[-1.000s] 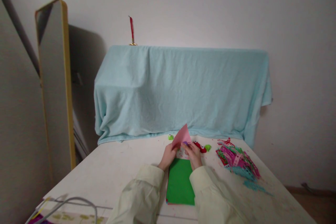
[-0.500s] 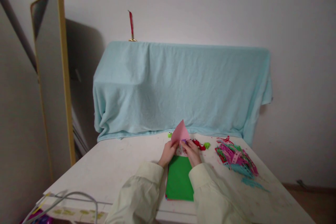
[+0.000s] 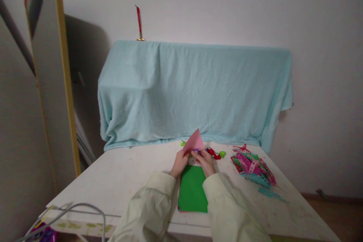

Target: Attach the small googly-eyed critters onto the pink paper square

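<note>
A folded-looking sheet of pink paper point(image 3: 194, 140) stands tilted up above the table, gripped along its lower left by my left hand point(image 3: 179, 163). At the paper's lower edge, my right hand point(image 3: 206, 161) closes its fingers on a small purple object point(image 3: 196, 151), mostly hidden and too small to name. Just below both hands lies a stack of coloured paper with a green sheet point(image 3: 193, 190) on top. Beyond my right hand sit small red figures with round white eyes point(image 3: 213, 153) and a light green one point(image 3: 222, 154). Another green figure point(image 3: 182, 143) is left of the pink paper.
Perforated paper scraps point(image 3: 253, 168) in pink, teal, red and green are heaped on the white table point(image 3: 136, 174) at right. A light blue cloth point(image 3: 195, 90) drapes over something behind. A grey cable point(image 3: 82, 206) crosses the near left corner; a gold-framed mirror point(image 3: 66, 83) leans at left.
The whole view has shifted slightly, with things sitting a little higher and further left. Both hands keep their hold at the pink paper; the right fingers and purple object have moved slightly leftward along its lower edge.
</note>
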Available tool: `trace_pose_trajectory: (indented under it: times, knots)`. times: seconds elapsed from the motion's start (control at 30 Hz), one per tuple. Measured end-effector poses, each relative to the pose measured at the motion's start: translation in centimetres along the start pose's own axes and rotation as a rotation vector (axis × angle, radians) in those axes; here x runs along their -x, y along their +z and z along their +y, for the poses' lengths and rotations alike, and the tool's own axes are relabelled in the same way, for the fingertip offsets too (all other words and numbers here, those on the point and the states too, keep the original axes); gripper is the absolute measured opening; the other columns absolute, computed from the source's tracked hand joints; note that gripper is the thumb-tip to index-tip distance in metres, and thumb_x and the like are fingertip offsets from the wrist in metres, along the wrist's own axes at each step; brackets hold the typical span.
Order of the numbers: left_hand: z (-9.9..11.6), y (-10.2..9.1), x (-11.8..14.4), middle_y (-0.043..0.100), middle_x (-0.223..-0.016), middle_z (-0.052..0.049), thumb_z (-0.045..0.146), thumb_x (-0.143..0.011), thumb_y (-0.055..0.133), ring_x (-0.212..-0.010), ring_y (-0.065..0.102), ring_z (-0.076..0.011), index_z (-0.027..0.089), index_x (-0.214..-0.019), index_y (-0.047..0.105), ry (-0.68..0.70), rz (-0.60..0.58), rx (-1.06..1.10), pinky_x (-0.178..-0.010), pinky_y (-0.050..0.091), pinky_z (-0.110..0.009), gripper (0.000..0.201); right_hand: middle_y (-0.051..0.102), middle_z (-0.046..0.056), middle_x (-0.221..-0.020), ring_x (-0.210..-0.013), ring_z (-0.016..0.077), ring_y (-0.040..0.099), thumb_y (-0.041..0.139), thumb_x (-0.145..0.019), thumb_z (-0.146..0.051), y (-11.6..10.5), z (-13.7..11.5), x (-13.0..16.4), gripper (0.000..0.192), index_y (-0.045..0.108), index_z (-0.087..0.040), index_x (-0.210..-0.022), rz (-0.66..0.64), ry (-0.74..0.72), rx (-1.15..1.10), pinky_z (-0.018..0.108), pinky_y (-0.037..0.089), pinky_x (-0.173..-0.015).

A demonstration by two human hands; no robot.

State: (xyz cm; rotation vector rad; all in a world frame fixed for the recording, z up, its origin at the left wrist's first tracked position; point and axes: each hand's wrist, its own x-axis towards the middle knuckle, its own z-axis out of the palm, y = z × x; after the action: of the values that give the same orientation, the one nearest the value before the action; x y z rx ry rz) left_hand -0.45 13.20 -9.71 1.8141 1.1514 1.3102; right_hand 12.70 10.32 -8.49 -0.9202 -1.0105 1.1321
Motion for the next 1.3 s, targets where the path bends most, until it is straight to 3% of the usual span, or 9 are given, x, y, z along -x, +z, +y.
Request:
trace_pose_trajectory:
  times: [0.3, 0.73, 1.03, 1.3]
  knots:
    - [0.1, 0.2, 0.1, 0.068, -0.089, -0.005, 0.021, -0.079, 0.045, -0.085, 0.059, -0.0196, 0.013, -0.100, 0.066, -0.011, 0.001, -0.014, -0.083, 0.044, -0.032, 0.031, 0.060, -0.001, -0.064, -0.051, 0.0098, 0.046, 0.078, -0.057, -0.042, -0.1, -0.1, -0.1, 0.034, 0.062, -0.016, -0.073, -0.026, 0.002, -0.046, 0.023, 0.032, -0.047]
    - [2.9, -0.3, 0.6, 0.065, -0.069, -0.004, 0.037, -0.077, 0.053, -0.071, 0.058, -0.0192, 0.011, -0.084, 0.067, -0.218, -0.054, 0.150, -0.065, 0.044, -0.028, 0.031, 0.060, 0.000, -0.063, -0.051, 0.0105, 0.047, 0.078, -0.055, -0.046, -0.1, -0.3, 0.0, 0.037, 0.062, -0.016, -0.071, 0.000, 0.013, -0.005, 0.023, 0.033, -0.046]
    - [1.6, 0.3, 0.4, 0.066, -0.078, -0.005, 0.041, -0.079, 0.051, -0.078, 0.057, -0.0192, 0.010, -0.090, 0.066, -0.153, -0.003, 0.154, -0.070, 0.043, -0.027, 0.037, 0.057, -0.001, -0.059, -0.050, 0.0099, 0.045, 0.078, -0.056, -0.045, -0.1, -0.3, 0.0, 0.036, 0.061, -0.016, -0.069, 0.000, 0.015, 0.001, 0.022, 0.032, -0.045]
    - [0.4, 0.5, 0.2, 0.061, -0.066, -0.002, 0.046, -0.079, 0.051, -0.066, 0.053, -0.0159, 0.010, -0.084, 0.065, -0.168, -0.028, 0.157, -0.061, 0.041, -0.026, 0.039, 0.055, -0.003, -0.056, -0.049, 0.0094, 0.043, 0.077, -0.057, -0.048, -0.4, 0.2, -0.2, 0.036, 0.061, -0.017, -0.067, 0.003, 0.007, 0.012, 0.023, 0.029, -0.045]
